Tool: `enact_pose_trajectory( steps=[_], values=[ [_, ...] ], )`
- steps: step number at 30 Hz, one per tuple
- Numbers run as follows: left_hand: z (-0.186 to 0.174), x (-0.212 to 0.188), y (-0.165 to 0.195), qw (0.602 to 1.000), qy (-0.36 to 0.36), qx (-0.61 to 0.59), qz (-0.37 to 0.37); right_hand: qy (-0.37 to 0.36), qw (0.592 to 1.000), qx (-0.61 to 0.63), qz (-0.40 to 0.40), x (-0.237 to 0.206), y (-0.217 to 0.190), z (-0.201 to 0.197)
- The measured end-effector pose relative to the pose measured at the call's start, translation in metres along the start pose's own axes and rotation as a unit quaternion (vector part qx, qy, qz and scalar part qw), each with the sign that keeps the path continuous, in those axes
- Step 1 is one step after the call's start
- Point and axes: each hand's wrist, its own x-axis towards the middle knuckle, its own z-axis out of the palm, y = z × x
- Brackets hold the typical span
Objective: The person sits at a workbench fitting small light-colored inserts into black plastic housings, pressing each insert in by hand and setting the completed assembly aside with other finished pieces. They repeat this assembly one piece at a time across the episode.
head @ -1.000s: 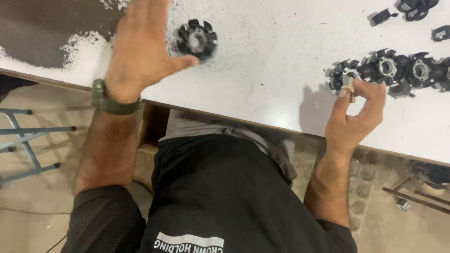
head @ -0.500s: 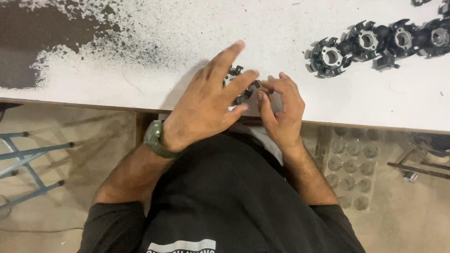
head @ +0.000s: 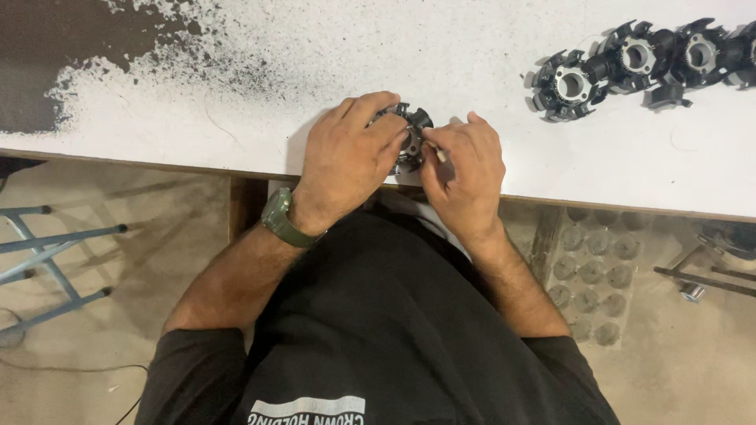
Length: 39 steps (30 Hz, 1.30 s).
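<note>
At the near edge of the white surface [head: 197, 118], the left hand [head: 346, 161] cups a round black toothed part [head: 409, 135] with a pale metal centre, grip clamped on it; the right hand [head: 465, 177] pinches a small pale piece [head: 441, 155] against it.

A toothed ring part [head: 409, 138] sits on the table [head: 236, 94] at its near edge, with the left hand [head: 350, 161] on its left and the right hand [head: 465, 173] on its right. Far to the right lies a row of similar parts [head: 638, 67]. A stool frame [head: 47, 260] stands on the floor, near left.
</note>
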Motion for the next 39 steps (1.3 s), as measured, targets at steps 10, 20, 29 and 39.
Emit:
enact_pose_trajectory(
  steps=[10,20,29,39],
  values=[
    [0.005,-0.003,0.002,0.998,0.029,-0.053,-0.028,-0.052,0.998,-0.023,0.019,0.015,-0.009,-0.009],
    [0.022,0.002,0.005,0.998,0.040,-0.018,-0.045,-0.052,0.999,0.006,0.013,0.015,-0.008,-0.014],
    [0.033,0.000,0.002,0.998,0.053,0.003,-0.031,-0.047,0.998,-0.021,-0.025,0.013,-0.004,-0.011],
    [0.010,-0.003,0.005,0.994,0.057,-0.078,-0.049,-0.013,0.999,-0.022,-0.019,0.010,-0.014,-0.018]
  ],
)
